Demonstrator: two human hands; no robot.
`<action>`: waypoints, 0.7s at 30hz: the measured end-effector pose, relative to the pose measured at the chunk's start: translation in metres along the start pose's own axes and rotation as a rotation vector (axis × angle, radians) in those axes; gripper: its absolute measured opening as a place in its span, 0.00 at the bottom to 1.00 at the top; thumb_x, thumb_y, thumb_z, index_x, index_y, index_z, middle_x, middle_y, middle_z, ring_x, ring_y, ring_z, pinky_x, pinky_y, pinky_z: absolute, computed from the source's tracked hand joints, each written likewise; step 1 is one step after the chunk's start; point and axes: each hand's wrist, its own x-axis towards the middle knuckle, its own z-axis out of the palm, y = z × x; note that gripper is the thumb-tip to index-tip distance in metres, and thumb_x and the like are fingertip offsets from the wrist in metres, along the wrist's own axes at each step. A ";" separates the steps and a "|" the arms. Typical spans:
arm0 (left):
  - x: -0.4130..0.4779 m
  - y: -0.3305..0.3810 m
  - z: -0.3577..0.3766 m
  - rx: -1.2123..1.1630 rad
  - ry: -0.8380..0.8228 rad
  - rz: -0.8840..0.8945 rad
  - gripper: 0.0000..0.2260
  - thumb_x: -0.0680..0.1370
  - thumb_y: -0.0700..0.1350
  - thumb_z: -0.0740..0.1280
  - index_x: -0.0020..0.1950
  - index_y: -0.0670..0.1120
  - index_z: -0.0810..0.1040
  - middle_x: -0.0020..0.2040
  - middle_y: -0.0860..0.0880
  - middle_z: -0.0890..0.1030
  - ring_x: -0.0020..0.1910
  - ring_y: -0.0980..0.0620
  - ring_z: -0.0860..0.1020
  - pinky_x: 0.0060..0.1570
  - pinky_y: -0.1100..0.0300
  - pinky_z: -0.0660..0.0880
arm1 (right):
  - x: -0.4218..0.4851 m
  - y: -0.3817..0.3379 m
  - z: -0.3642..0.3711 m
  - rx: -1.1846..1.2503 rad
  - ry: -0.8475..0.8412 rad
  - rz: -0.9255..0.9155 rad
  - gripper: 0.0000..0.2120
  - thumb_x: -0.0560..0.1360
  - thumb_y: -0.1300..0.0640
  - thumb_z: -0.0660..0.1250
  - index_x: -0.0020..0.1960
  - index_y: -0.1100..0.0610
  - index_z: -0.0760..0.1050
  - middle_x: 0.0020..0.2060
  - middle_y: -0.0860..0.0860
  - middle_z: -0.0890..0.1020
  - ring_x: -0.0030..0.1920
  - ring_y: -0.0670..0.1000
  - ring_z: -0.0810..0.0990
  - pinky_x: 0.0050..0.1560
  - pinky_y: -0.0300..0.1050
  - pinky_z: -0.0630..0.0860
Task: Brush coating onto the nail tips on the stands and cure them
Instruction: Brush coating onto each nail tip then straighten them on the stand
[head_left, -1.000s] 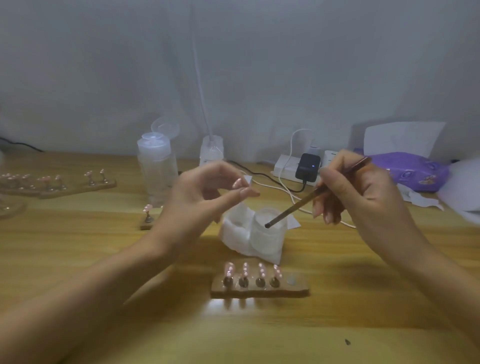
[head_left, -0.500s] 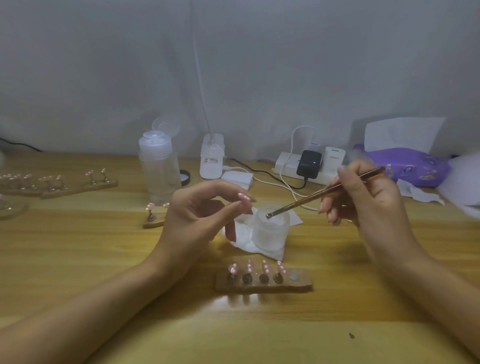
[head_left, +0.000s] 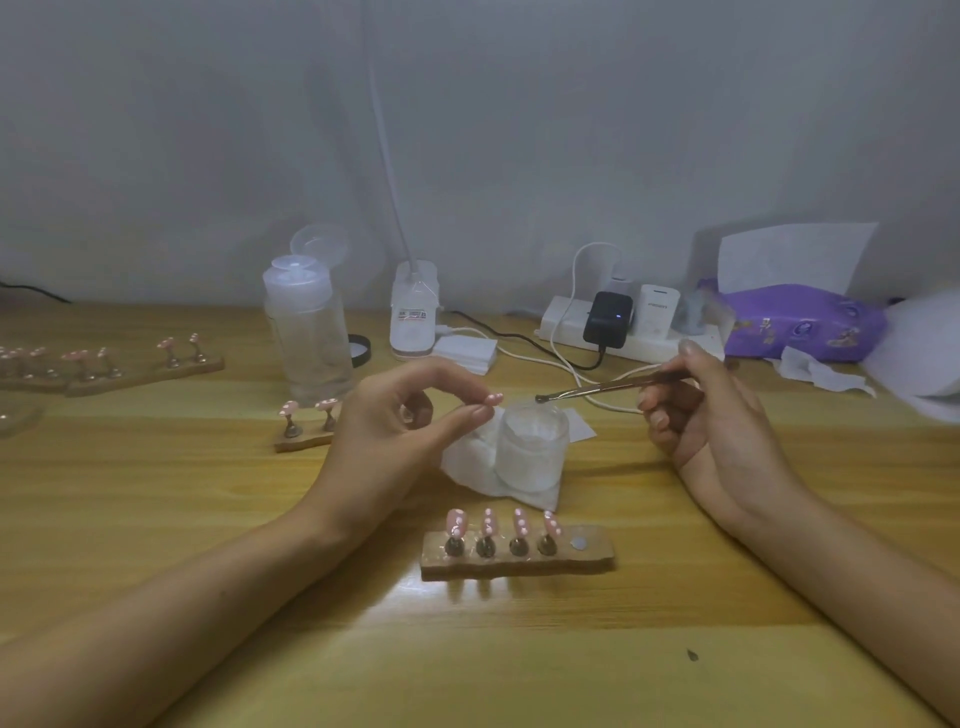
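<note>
Holding a thin brush (head_left: 597, 387) in the right hand (head_left: 717, 421), the person grips its handle between curled fingers and thumb, so that it lies almost level and points left. Its dark bristle end is just above the open mouth of a frosted jar (head_left: 532, 447); whether it touches the rim cannot be told. The jar stands on a crumpled white tissue (head_left: 467, 462) in the middle of the wooden table (head_left: 208, 519).

The left hand (head_left: 395, 421) is held up just left of the jar, fingers curled, thumb and forefinger pinching a small pink tip (head_left: 493, 399). The picture is too soft to show more of it.

Nearest the person, in front of the jar, lies a wooden stand (head_left: 517, 564). Four pink nail tips (head_left: 488, 522) with pale dots stand upright on pegs along it, and a round metal disc (head_left: 578, 543) sits near its right end.

A shorter stand (head_left: 306, 439) with two tips lies just left of the left hand, and longer stands (head_left: 145, 369) with more tips lie at the far left. Along the back are a clear bottle (head_left: 309, 332) with its flip lid up, a white lamp base (head_left: 414, 317), a power strip (head_left: 558, 319) with a black charger (head_left: 608, 319) plugged in, and a purple packet (head_left: 795, 322) at the right.
</note>
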 end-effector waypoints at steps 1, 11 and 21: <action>0.000 0.000 0.000 0.007 -0.001 -0.003 0.03 0.73 0.47 0.74 0.46 0.53 0.84 0.45 0.59 0.83 0.33 0.56 0.71 0.36 0.64 0.73 | 0.000 0.000 0.000 0.006 -0.001 -0.001 0.13 0.81 0.53 0.61 0.40 0.56 0.72 0.25 0.52 0.79 0.23 0.45 0.73 0.24 0.34 0.71; 0.000 0.004 0.001 0.091 -0.062 0.062 0.04 0.73 0.50 0.73 0.45 0.51 0.84 0.45 0.58 0.84 0.41 0.59 0.77 0.37 0.72 0.70 | -0.002 0.003 -0.001 -0.046 -0.067 -0.063 0.10 0.80 0.55 0.62 0.41 0.54 0.73 0.27 0.51 0.81 0.27 0.45 0.76 0.27 0.34 0.73; 0.000 0.000 0.001 0.105 -0.073 0.077 0.02 0.73 0.50 0.74 0.43 0.53 0.84 0.44 0.59 0.84 0.33 0.56 0.69 0.33 0.70 0.67 | -0.003 0.005 -0.001 -0.133 -0.150 -0.088 0.11 0.82 0.56 0.59 0.41 0.54 0.72 0.29 0.52 0.82 0.26 0.46 0.74 0.27 0.34 0.71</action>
